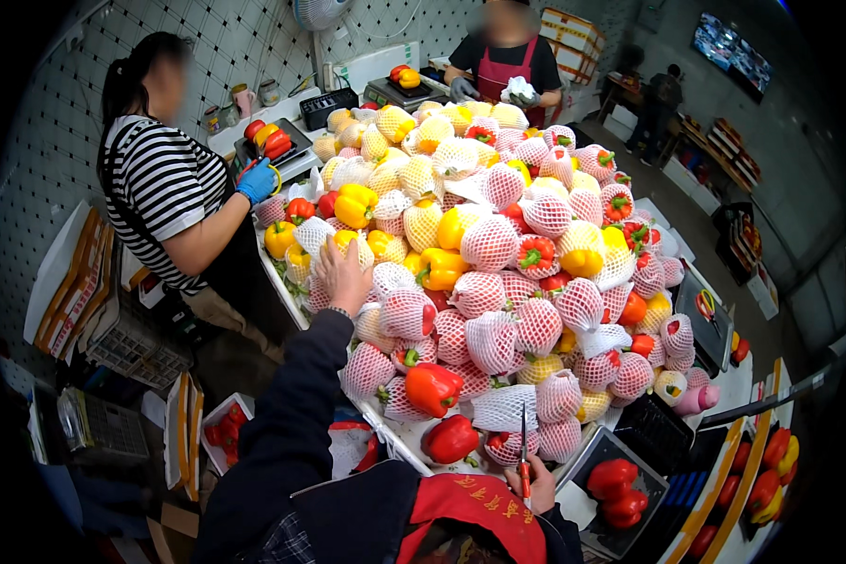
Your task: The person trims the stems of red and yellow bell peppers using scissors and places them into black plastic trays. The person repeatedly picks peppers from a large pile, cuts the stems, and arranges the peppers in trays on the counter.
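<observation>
My left hand (346, 278) reaches over the left side of a big heap of bell peppers. Its fingers are stretched out beside a yellow bell pepper (351, 241); whether they touch it I cannot tell. Low in front of me, my right hand (539, 485) is closed around a slim pointed tool with a red handle (524, 475), its dark blade pointing away from me. Near that hand are a bare red bell pepper (450, 439) and another red one (433, 389). Most peppers in the heap wear white foam net sleeves (492, 341).
A scale holding red peppers (616, 491) stands by my right hand, next to a black basket (656, 432). At the left, a person in a striped top (164, 179) wears blue gloves. Across the heap stands another in a red apron (508, 70). Cartons (75, 282) stack at left.
</observation>
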A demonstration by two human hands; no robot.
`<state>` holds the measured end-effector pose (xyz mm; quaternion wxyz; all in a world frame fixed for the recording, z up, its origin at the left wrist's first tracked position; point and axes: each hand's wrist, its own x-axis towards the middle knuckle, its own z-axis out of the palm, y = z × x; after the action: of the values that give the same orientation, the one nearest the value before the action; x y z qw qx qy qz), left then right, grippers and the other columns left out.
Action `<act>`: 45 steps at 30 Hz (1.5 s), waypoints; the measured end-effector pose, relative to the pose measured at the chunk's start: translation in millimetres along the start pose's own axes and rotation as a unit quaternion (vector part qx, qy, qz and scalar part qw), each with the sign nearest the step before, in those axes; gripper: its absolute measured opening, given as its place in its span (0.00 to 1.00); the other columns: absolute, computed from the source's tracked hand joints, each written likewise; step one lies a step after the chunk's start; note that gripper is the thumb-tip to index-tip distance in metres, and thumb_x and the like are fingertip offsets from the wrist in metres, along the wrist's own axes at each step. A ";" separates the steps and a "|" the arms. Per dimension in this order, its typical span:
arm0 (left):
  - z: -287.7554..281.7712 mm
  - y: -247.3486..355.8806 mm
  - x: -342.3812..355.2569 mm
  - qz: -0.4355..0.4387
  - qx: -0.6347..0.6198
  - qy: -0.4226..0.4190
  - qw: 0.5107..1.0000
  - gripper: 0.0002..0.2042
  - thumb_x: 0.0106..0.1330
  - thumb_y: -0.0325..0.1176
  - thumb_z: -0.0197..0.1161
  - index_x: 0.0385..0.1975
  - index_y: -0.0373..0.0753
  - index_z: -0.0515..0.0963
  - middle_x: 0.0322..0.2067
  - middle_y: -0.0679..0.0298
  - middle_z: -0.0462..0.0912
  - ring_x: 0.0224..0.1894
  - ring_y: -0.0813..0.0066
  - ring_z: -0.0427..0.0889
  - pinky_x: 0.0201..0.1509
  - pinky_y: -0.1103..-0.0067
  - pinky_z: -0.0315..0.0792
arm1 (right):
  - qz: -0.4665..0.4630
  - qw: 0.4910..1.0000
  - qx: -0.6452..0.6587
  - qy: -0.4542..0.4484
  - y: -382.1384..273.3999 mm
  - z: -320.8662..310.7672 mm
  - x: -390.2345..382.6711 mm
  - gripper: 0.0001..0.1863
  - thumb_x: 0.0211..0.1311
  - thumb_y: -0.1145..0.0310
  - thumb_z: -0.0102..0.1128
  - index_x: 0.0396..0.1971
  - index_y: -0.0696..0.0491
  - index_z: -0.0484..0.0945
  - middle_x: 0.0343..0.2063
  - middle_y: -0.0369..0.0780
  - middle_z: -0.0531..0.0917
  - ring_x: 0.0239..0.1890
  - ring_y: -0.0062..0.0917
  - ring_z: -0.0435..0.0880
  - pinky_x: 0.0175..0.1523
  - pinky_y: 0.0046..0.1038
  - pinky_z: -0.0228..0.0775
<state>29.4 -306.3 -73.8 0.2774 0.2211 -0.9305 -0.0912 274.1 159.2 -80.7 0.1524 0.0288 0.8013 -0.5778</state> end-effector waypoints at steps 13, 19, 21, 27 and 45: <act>34.6 88.4 24.9 0.134 -0.257 -0.309 0.906 0.45 0.47 0.47 0.76 0.64 0.36 0.62 0.54 0.39 0.71 0.57 0.44 0.75 0.62 0.66 0.70 | 0.027 0.999 0.015 0.021 -0.7 -5.5 -3.8 0.26 0.58 0.74 0.70 0.56 0.59 0.73 0.28 0.31 0.76 0.27 0.14 0.77 0.32 0.20 0.71; 40.4 80.1 25.5 0.146 -0.304 -0.294 0.894 0.43 0.47 0.45 0.77 0.63 0.36 0.65 0.55 0.42 0.72 0.59 0.47 0.74 0.63 0.66 0.69 | 0.035 0.999 -0.004 0.024 4.5 -6.5 -1.1 0.26 0.58 0.73 0.70 0.56 0.60 0.73 0.26 0.32 0.77 0.25 0.15 0.77 0.31 0.20 0.71; 41.2 79.4 25.1 0.138 -0.328 -0.299 0.885 0.41 0.48 0.46 0.77 0.62 0.37 0.67 0.55 0.43 0.73 0.58 0.48 0.74 0.63 0.66 0.69 | 0.031 0.999 -0.017 0.025 6.5 -5.9 -1.7 0.25 0.58 0.73 0.70 0.56 0.60 0.74 0.26 0.32 0.77 0.25 0.15 0.77 0.30 0.20 0.71; 49.5 75.1 27.6 0.089 -0.391 -0.263 0.878 0.27 0.62 0.50 0.66 0.54 0.35 0.77 0.50 0.44 0.78 0.51 0.49 0.80 0.56 0.66 0.73 | 0.045 0.999 -0.008 0.029 -8.0 -6.7 1.2 0.25 0.58 0.71 0.71 0.54 0.60 0.74 0.25 0.33 0.77 0.25 0.15 0.78 0.30 0.21 0.71; 60.8 145.8 76.8 0.101 -0.202 -0.205 0.952 0.41 0.55 0.53 0.70 0.65 0.40 0.61 0.52 0.37 0.70 0.55 0.33 0.72 0.60 0.56 0.68 | 0.023 0.998 -0.034 0.043 -1.7 -9.0 10.3 0.30 0.56 0.66 0.74 0.56 0.61 0.73 0.24 0.35 0.80 0.25 0.15 0.78 0.30 0.21 0.70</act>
<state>-114.6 -209.8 -45.0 0.1273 0.0416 -0.9471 -0.2916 262.0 165.7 -79.5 0.1316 0.0671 0.8253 -0.5450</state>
